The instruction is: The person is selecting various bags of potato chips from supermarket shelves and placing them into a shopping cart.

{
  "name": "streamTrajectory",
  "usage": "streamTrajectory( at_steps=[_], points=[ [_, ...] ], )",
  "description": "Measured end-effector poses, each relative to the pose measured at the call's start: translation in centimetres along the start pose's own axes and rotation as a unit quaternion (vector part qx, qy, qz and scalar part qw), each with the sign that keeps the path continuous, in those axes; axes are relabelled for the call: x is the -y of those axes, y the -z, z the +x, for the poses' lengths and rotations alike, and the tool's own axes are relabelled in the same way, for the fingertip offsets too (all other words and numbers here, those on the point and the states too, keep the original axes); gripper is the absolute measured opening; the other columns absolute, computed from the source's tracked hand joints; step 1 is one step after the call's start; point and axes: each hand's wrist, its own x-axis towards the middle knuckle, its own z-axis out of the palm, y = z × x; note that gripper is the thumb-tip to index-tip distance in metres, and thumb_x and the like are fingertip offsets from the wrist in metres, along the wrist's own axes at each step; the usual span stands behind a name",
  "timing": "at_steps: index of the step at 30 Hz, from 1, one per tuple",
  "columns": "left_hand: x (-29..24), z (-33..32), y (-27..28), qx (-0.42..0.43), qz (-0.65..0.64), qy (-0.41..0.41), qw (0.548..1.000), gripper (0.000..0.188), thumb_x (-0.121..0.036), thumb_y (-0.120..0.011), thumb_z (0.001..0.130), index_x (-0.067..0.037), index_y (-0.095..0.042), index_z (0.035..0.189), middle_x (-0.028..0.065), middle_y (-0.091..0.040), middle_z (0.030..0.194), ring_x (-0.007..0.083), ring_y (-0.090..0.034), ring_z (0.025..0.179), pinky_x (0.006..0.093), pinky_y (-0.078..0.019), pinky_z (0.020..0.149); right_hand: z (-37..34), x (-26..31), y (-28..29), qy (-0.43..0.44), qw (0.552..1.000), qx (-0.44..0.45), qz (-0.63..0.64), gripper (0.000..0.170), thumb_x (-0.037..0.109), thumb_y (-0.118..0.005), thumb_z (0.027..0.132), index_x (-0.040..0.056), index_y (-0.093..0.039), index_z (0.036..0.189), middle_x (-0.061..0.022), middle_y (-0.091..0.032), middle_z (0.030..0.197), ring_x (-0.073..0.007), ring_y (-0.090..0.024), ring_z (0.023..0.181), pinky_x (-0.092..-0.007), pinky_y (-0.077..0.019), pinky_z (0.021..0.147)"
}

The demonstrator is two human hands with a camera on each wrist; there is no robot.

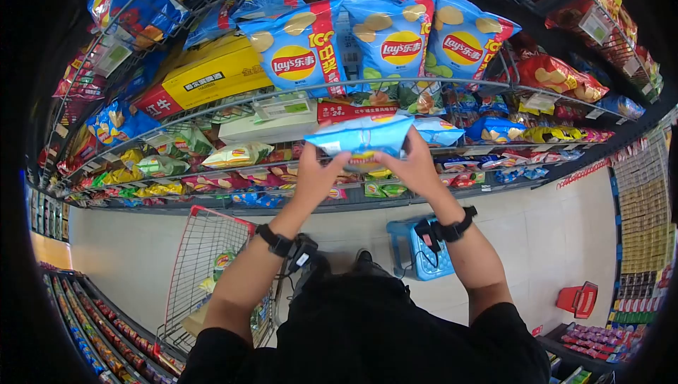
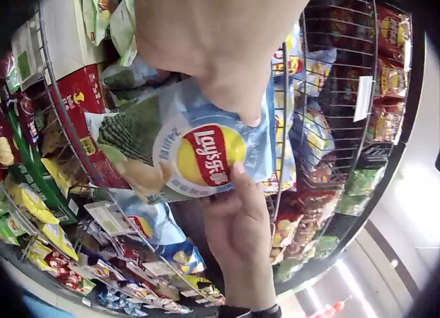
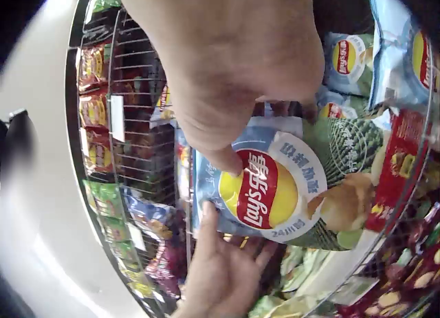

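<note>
A light blue and green bag of Lay's potato chips [image 1: 361,134] is held up between both hands in front of the shelves. My left hand [image 1: 319,172] grips one end of it, thumb along the near edge. At the other end my right hand [image 1: 418,170] holds on the same way. The wrist views show the printed front of the chip bag [image 2: 148,136] with its round red and yellow logo. Both thumbs press on that face, and most of the other fingers are hidden behind the bag.
Upright blue Lay's bags [image 1: 300,48] fill the wire shelf ahead, beside a yellow carton [image 1: 212,77]. Lower shelves carry many snack bags. A shopping cart [image 1: 212,243] stands at the left, a blue stool [image 1: 431,260] at the right, and a red basket [image 1: 579,299] farther right.
</note>
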Motion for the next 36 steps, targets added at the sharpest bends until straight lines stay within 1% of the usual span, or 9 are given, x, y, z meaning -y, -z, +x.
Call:
streamTrajectory(
  at_steps=[3, 5, 7, 12, 15, 20, 27, 32, 36],
  points=[
    [1.6, 2.9, -1.3, -0.035, -0.043, -0.025, 0.998, 0.06, -0.019, -0.069, 0.09, 0.002, -0.039, 0.138, 0.0108, -0.057, 0.12, 0.0159, -0.056, 0.107, 0.0309, -0.0476, 0.088, 2.1, -4.2, 1.4, -0.014, 0.998, 0.0, -0.064, 0.052, 0.007, -0.072, 0.081, 0.0006, -0.049, 0.128, -0.0114, -0.059, 0.119, -0.0183, -0.057, 0.106, -0.0331, -0.0456, 0.091],
    [4.6, 4.1, -1.9, -0.074, -0.024, 0.1, 0.992, 0.054, -0.029, -0.064, 0.094, -0.001, -0.043, 0.136, 0.0078, -0.058, 0.113, 0.0133, -0.055, 0.098, 0.0274, -0.0463, 0.08, 2.5, -7.0, 2.0, -0.028, 0.996, 0.008, -0.083, 0.049, 0.005, -0.071, 0.082, 0.0016, -0.05, 0.127, -0.0102, -0.061, 0.114, -0.0151, -0.058, 0.1, -0.0314, -0.0474, 0.086],
    [9.8, 4.0, -2.6, -0.061, 0.011, 0.144, 0.988, 0.048, -0.036, -0.059, 0.096, -0.006, -0.048, 0.132, 0.0049, -0.059, 0.112, 0.0147, -0.055, 0.098, 0.0277, -0.0455, 0.08, 1.8, -8.2, 2.6, -0.067, 0.991, -0.016, -0.113, 0.041, 0.012, -0.068, 0.085, 0.0044, -0.055, 0.123, -0.0133, -0.06, 0.117, -0.0271, -0.057, 0.11, -0.0361, -0.0422, 0.096],
    [8.4, 3.8, -5.2, -0.069, -0.107, 0.222, 0.967, 0.043, -0.038, -0.053, 0.099, -0.009, -0.048, 0.13, 0.0051, -0.057, 0.121, 0.0188, -0.055, 0.113, 0.0374, -0.0465, 0.091, 0.9, -8.7, 3.5, -0.081, 0.986, -0.069, -0.127, 0.032, 0.002, -0.059, 0.086, 0.0045, -0.06, 0.118, -0.0075, -0.061, 0.08, -0.0107, -0.043, 0.056, -0.0294, -0.0357, 0.053],
    [9.5, 5.0, -4.4, -0.042, -0.013, 0.148, 0.988, 0.042, -0.037, -0.052, 0.1, -0.008, -0.049, 0.13, 0.0056, -0.058, 0.116, 0.0178, -0.056, 0.106, 0.0343, -0.0471, 0.086, 1.8, -8.3, 3.3, -0.099, 0.981, -0.098, -0.137, 0.031, 0.0, -0.059, 0.087, 0.0028, -0.059, 0.118, -0.0065, -0.062, 0.091, -0.0092, -0.05, 0.065, -0.0261, -0.041, 0.058],
    [10.7, 3.7, -3.2, -0.044, 0.01, 0.137, 0.989, 0.041, -0.02, -0.056, 0.097, -0.005, -0.047, 0.134, 0.0109, -0.058, 0.109, 0.0156, -0.057, 0.092, 0.0292, -0.0463, 0.079, 1.3, -10.4, 3.8, 0.004, 0.962, -0.133, -0.24, 0.015, -0.001, -0.062, 0.083, -0.0014, -0.063, 0.098, -0.0157, -0.064, 0.1, -0.0299, -0.066, 0.089, -0.0347, -0.0535, 0.071],
    [14.1, -8.2, 2.3, -0.001, -0.067, 0.165, 0.984, 0.04, -0.007, -0.056, 0.093, 0.0, -0.048, 0.131, 0.0128, -0.058, 0.123, 0.0179, -0.057, 0.112, 0.0309, -0.0474, 0.093, -2.5, -10.7, 1.2, 0.025, 0.928, -0.241, -0.284, 0.01, -0.003, -0.061, 0.083, 0.0013, -0.063, 0.092, -0.0097, -0.058, 0.09, -0.0188, -0.057, 0.073, -0.028, -0.0471, 0.063],
    [16.5, -23.3, 9.8, -0.036, -0.087, 0.245, 0.965, 0.021, 0.0, -0.054, 0.092, 0.0, -0.059, 0.113, 0.0057, -0.065, 0.103, 0.0146, -0.062, 0.095, 0.0289, -0.0516, 0.086, -8.7, -11.4, -7.3, -0.093, 0.976, 0.014, -0.199, 0.012, 0.0, -0.061, 0.084, 0.0024, -0.061, 0.096, -0.0066, -0.061, 0.091, -0.0156, -0.059, 0.072, -0.0282, -0.0483, 0.063],
    [17.9, -34.6, 16.8, -0.16, -0.087, 0.28, 0.942, 0.022, 0.004, -0.051, 0.09, 0.0, -0.059, 0.11, 0.006, -0.065, 0.099, 0.0143, -0.062, 0.091, 0.0288, -0.0521, 0.082, -13.6, -14.0, -14.9, -0.291, 0.903, 0.285, -0.134, 0.024, 0.003, -0.063, 0.084, 0.0035, -0.062, 0.108, -0.0084, -0.066, 0.105, -0.017, -0.066, 0.087, -0.0299, -0.0529, 0.072]
  ],
)
